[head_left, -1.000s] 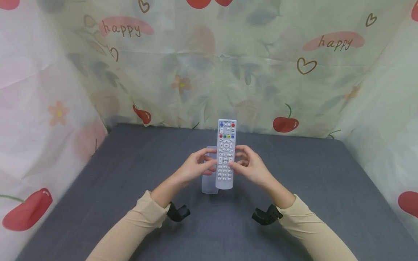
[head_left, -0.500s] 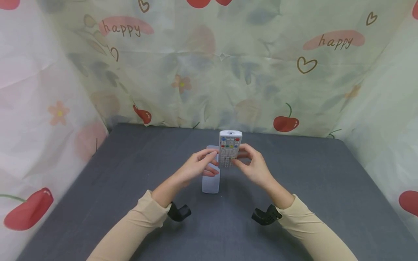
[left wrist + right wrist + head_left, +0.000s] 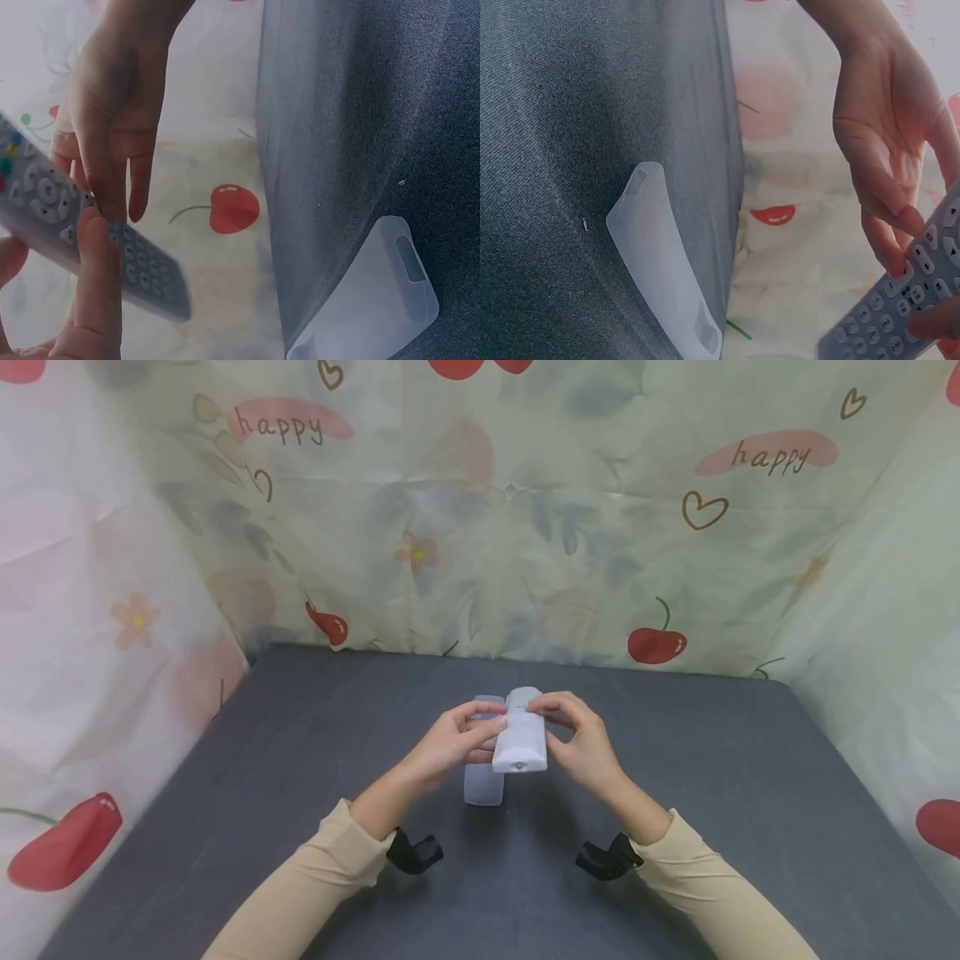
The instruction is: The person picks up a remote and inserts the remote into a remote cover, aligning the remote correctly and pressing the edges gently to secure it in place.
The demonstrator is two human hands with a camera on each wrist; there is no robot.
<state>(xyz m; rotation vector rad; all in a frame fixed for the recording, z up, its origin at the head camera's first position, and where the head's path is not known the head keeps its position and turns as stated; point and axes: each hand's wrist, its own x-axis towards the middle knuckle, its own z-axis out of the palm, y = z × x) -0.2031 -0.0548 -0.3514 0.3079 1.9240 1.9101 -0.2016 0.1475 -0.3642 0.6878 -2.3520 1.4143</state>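
Note:
A white remote control is held above the table between both hands, back side up and one short end toward me in the head view. Its buttoned face shows in the left wrist view on the remote and in the right wrist view on the remote. My right hand grips its right side, fingers on the back. From the left, my left hand holds the edge with thumb and fingers. Below lies a translucent remote cover, partly hidden by hand and remote; the cover has a cut-out near its end.
A dark grey cloth-covered table stretches beneath the hands. Patterned curtains with cherries, hearts and "happy" lettering enclose its back and sides. Black wrist straps hang by the sleeves.
The remote first stood with its buttons facing me; its top tipped forward and over, and now the back faces up. The left hand came off its edge and holds it again. The cover stayed put.

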